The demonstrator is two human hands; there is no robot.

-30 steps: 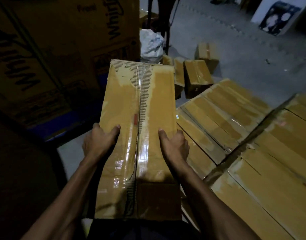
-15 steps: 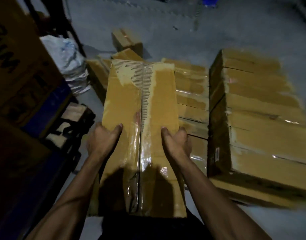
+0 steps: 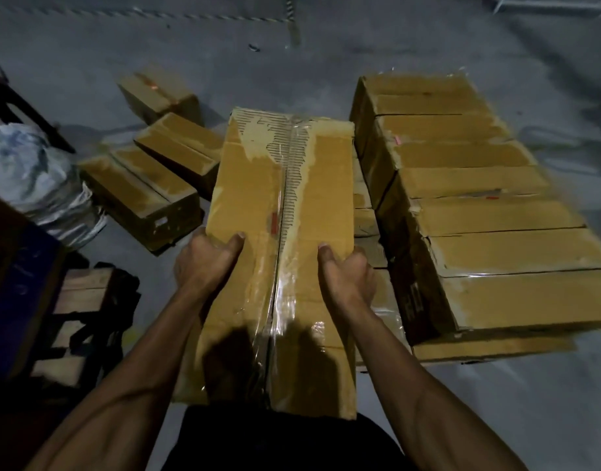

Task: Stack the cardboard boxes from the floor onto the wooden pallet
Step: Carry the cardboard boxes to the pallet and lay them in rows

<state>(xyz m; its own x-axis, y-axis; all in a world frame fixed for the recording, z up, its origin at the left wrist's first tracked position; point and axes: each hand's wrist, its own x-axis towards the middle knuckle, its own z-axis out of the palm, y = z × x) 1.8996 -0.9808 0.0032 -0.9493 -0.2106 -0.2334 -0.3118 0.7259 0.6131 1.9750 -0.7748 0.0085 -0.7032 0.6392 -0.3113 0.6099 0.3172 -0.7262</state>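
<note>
Up front, taped box [image 3: 285, 205] — left hand [image 3: 204, 263] & right hand [image 3: 346, 277] both gripping its sides, thumbs on top

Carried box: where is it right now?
Head view, centre: the carried box is held off the floor, left hand and right hand gripping its long sides, between the loose floor boxes and the stacked boxes.

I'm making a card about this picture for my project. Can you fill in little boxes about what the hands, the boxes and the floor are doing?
held box: long taped cardboard box, carried lengthwise
left hand: grips its left edge
right hand: grips its right edge
stack: row of boxes on the right
loose boxes: three on the floor, left
floor: grey concrete
</note>
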